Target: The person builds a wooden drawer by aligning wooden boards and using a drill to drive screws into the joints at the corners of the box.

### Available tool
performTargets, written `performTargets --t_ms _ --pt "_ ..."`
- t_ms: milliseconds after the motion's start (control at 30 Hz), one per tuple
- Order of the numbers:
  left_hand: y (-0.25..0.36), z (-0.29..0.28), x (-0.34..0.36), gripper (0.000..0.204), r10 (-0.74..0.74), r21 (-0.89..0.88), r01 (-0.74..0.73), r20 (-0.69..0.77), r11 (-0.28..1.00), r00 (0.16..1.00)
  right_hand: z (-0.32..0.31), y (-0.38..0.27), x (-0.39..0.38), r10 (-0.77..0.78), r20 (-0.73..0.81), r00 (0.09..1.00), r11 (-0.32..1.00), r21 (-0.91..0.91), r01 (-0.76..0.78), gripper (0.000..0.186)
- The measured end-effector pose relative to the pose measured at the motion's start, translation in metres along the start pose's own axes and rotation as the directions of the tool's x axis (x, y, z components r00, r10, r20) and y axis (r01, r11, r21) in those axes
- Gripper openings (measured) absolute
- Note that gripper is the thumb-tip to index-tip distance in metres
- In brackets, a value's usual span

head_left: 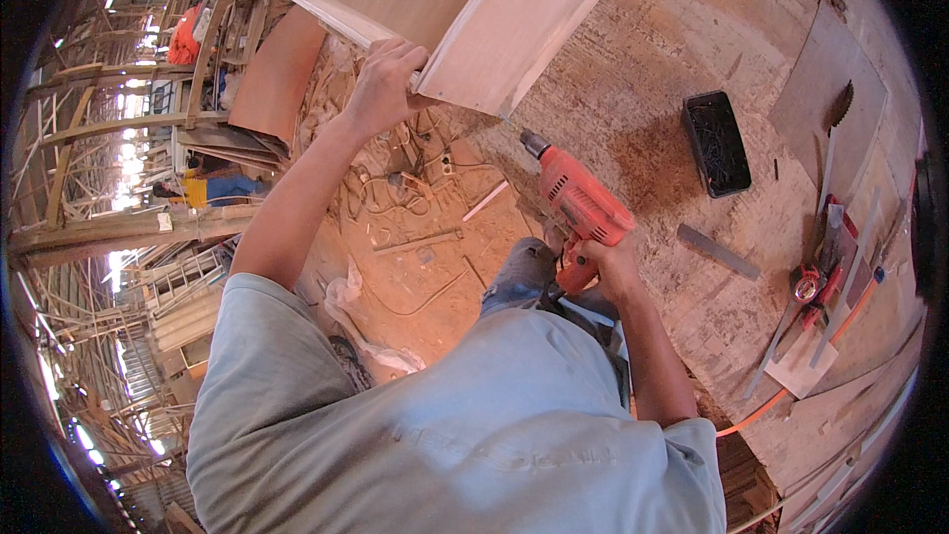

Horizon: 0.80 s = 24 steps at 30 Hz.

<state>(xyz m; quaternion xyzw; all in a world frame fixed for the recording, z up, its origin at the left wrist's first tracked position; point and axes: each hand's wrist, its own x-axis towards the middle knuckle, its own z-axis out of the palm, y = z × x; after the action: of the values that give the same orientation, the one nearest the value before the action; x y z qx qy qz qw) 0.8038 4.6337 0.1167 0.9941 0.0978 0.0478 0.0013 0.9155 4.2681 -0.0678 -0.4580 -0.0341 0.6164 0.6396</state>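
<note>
My right hand (pixel 601 265) is wrapped round the grip of a red power drill (pixel 583 196). The drill points up and left, and its bit tip is at or very near the near corner of a pale wooden box-like piece (pixel 494 35); whether it touches I cannot tell. With my left hand (pixel 388 84) I grip the near edge of that piece, fingers curled over its rim. The piece rests at the worktable's edge, its far part cut off by the top of the view.
A black tray (pixel 717 143) of small dark fasteners sits on the worktable (pixel 633 59). Right of it lie a flat metal strip (pixel 719 251), a tape measure (pixel 807 287) and an orange cable (pixel 756 422). Cords and scraps litter the floor (pixel 415 257). Far left, a person in yellow (pixel 203 191) is visible.
</note>
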Motion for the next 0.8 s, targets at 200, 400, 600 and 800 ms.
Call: performTargets --t_ms 200,400,600,800 --pt "0.001 0.0005 0.0017 0.051 -0.003 0.002 0.003 -0.004 1.0 1.0 -0.0026 0.0043 0.0018 0.007 0.008 1.0 1.0 0.021 -0.007 0.034" --pt "0.0021 -0.0009 0.0015 0.051 -0.025 -0.016 0.025 0.021 1.0 0.999 -0.004 0.0058 0.0025 0.008 0.01 1.0 1.0 0.0 -0.008 0.032" --pt "0.001 -0.0009 0.0008 0.05 -0.032 0.006 0.032 0.032 0.999 0.999 -0.0051 0.007 0.0029 0.009 0.029 1.0 0.999 0.035 -0.01 0.038" --pt "0.0001 0.0001 0.0008 0.05 -0.014 -0.003 0.014 0.012 1.0 1.0 -0.0054 0.0088 0.0032 -0.008 0.007 1.0 1.0 0.011 0.008 0.037"
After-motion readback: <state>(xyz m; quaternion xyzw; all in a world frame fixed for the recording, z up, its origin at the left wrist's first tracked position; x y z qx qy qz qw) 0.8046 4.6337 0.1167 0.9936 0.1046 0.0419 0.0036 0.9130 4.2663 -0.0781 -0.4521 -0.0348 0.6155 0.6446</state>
